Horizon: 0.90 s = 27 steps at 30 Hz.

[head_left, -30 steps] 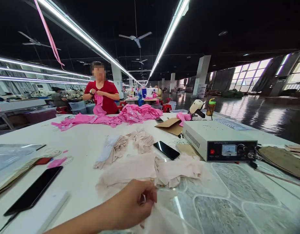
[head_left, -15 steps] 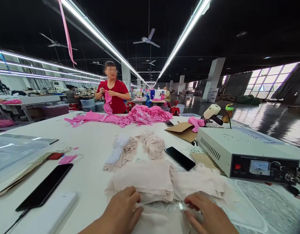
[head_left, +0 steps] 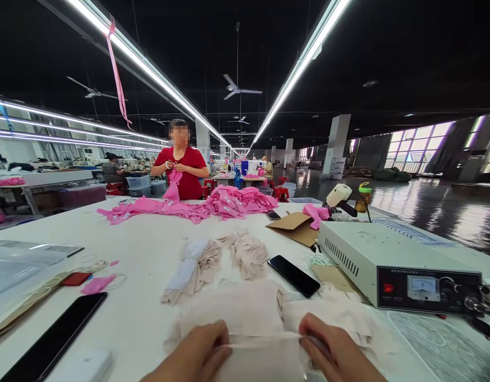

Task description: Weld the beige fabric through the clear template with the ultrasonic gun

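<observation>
A piece of beige cloth (head_left: pixel 264 358) is stretched between my two hands at the bottom centre, its upper edge nearly straight. My left hand (head_left: pixel 203 347) pinches its left end, and my right hand (head_left: pixel 328 345) pinches the right end. Just beyond lies a stack of beige cloth (head_left: pixel 233 310), with more beige cloth (head_left: pixel 336 313) to its right. Farther forward are a bundle of beige cloth with a pale wrap (head_left: pixel 191 265) and a loose beige heap (head_left: pixel 247 254).
A black phone (head_left: pixel 293 275) lies right of centre, beside a metal control box (head_left: pixel 428 286). Another phone (head_left: pixel 58 339) and a white block (head_left: pixel 86 366) are at the left. Across the table, a person in red (head_left: pixel 181 164) handles pink cloth behind a pink pile (head_left: pixel 237 201).
Both hands have closed on the near beige cloth and pulled its edge up taut. The camera view has tilted up slightly, so the table sits lower.
</observation>
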### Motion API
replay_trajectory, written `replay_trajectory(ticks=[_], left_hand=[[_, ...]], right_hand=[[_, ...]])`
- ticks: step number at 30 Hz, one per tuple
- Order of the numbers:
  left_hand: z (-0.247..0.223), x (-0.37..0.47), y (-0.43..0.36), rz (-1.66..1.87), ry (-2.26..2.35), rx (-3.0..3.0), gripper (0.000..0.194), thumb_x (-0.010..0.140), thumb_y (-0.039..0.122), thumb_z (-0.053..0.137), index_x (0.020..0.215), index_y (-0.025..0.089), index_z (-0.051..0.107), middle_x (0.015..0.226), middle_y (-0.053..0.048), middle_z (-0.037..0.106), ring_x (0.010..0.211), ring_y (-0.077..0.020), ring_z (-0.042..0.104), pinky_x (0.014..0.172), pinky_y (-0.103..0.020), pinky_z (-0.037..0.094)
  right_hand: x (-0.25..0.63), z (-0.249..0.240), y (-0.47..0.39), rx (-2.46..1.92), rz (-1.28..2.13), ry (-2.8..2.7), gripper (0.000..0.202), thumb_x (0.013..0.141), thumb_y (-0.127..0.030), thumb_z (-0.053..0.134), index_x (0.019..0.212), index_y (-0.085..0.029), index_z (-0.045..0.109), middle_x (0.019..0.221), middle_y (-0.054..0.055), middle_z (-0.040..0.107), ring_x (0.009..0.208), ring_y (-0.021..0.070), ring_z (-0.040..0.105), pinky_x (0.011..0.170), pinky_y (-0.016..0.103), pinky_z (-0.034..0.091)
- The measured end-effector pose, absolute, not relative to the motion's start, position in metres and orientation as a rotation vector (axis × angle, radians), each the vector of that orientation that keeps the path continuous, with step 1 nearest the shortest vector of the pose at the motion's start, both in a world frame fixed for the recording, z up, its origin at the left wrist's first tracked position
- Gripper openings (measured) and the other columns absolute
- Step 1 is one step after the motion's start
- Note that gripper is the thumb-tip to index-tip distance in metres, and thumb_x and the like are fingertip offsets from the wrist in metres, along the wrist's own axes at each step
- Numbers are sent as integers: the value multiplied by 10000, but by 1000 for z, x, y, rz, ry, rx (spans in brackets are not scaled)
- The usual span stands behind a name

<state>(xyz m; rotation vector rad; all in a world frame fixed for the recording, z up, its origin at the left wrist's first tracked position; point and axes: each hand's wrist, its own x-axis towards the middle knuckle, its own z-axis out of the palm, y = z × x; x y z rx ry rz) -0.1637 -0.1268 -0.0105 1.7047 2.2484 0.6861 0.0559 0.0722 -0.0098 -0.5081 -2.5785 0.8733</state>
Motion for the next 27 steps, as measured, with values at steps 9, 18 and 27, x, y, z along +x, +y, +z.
replay_trajectory(ticks=[9, 18, 27], left_hand=[[38, -180, -61, 498, 2477, 1805, 142, 910, 104, 442, 919, 177, 564, 1030, -70, 603, 964, -236, 571, 863, -368, 408], [13, -74, 40, 49, 2033, 2172, 192, 885, 240, 674, 1053, 153, 637, 1110, -79, 632, 1042, -243, 606, 911, -419, 480], [8, -86, 69, -117, 1950, 2078, 212, 962, 303, 588, 1084, 132, 616, 1078, -64, 631, 945, -203, 638, 819, -386, 542]], right_hand=[[6, 25, 145, -706, 717, -2336, 240, 925, -281, 627, 1137, -172, 591, 1169, 80, 591, 986, 240, 601, 852, 455, 504], [102, -9, 162, -990, 663, -2382, 149, 941, -296, 611, 898, -155, 631, 848, 11, 640, 732, 167, 627, 694, 349, 539], [116, -30, 147, -1009, 558, -2487, 147, 940, -305, 611, 938, -159, 631, 884, 20, 639, 771, 177, 627, 719, 366, 536]])
